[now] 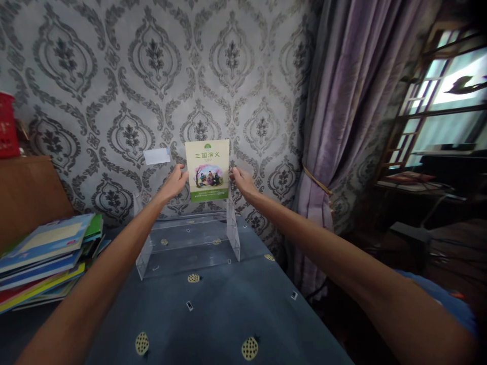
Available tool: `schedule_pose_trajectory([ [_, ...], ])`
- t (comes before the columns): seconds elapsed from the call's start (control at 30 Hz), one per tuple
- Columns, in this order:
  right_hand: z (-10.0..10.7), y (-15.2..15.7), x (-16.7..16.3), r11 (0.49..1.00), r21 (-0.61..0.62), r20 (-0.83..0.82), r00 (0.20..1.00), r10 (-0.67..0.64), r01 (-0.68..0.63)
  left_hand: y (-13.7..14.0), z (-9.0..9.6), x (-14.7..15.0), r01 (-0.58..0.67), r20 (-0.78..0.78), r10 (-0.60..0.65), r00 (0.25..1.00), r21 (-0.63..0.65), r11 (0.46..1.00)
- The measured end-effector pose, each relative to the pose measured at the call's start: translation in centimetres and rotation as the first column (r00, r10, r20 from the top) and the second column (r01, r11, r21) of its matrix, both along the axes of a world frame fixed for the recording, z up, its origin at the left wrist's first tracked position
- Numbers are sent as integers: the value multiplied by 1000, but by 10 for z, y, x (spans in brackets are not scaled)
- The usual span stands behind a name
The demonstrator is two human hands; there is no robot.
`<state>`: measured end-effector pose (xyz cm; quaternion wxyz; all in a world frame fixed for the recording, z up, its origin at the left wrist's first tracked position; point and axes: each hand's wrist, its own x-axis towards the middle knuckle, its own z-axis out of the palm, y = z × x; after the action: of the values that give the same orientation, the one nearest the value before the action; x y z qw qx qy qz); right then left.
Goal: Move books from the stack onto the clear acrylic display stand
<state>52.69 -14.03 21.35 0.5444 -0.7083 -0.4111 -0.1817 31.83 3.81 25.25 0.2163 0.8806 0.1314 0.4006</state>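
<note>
A thin book (208,175) with a cream and green cover, Chinese title characters and a picture of figures under a pink tree is held upright, facing me. The fingers of my left hand (176,183) are closed at its left edge. At the opposite edge my right hand (244,183) pinches it, slightly blurred. The book is above a clear plastic rack (233,228), whose two transparent side panels stand on the table. The book's lower right corner overlaps the rack's right panel in view; whether they touch, I cannot tell.
Several stacked books (45,253) lie at the left, before a brown wooden box or cabinet (34,192) bearing a red basket (7,124). A dark blue cloth with pineapple prints (213,314) covers the table. A white card (157,156) is on the wall; a purple curtain (342,101) hangs right.
</note>
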Motion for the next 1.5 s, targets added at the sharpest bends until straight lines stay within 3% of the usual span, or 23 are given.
schedule_pose_trajectory([
  [0.17, 1, -17, -16, 995, 50, -22, 996, -84, 85, -14, -5, -20, -27, 23, 25, 999, 101, 994],
  [0.3, -1, -39, -39, 985, 125, 17, 993, -121, 118, -30, -22, -42, -74, 84, 53, 995, 272, 959],
  [0.4, -15, -55, -70, 994, 103, 63, 997, -46, 40, -41, -49, -62, -99, 32, 94, 995, 399, 912],
  [0.53, -51, -70, -127, 986, -6, 116, 979, 168, -168, -51, -93, -91, -97, -100, 171, 980, 513, 853],
  [0.63, -85, -75, -167, 909, -197, 199, 893, 405, -368, -49, -121, -118, -134, -151, 244, 958, 516, 846],
  [0.73, -118, -75, -198, 766, -329, 130, 777, 616, -552, -35, -136, -150, -220, -170, 347, 922, 509, 832],
  [0.8, -137, -73, -213, 713, -349, 83, 738, 669, -608, -21, -140, -173, -291, -163, 422, 892, 507, 811],
  [0.97, -175, -70, -237, 670, -359, 17, 713, 700, -650, 28, -134, -227, -503, -112, 623, 775, 487, 714],
  [1.07, -192, -73, -241, 629, -401, -83, 711, 699, -665, 58, -128, -255, -647, -184, 798, 574, 496, 580],
  [1.13, -200, -76, -240, 616, -412, -143, 716, 683, -671, 74, -126, -270, -681, -268, 851, 453, 513, 523],
  [1.27, -207, -76, -231, 626, -400, -240, 736, 633, -669, 95, -126, -289, -677, -369, 853, 369, 522, 519],
  [1.5, -208, -75, -227, 633, -370, -299, 733, 611, -679, 97, -117, -297, -599, -422, 837, 349, 587, 545],
])
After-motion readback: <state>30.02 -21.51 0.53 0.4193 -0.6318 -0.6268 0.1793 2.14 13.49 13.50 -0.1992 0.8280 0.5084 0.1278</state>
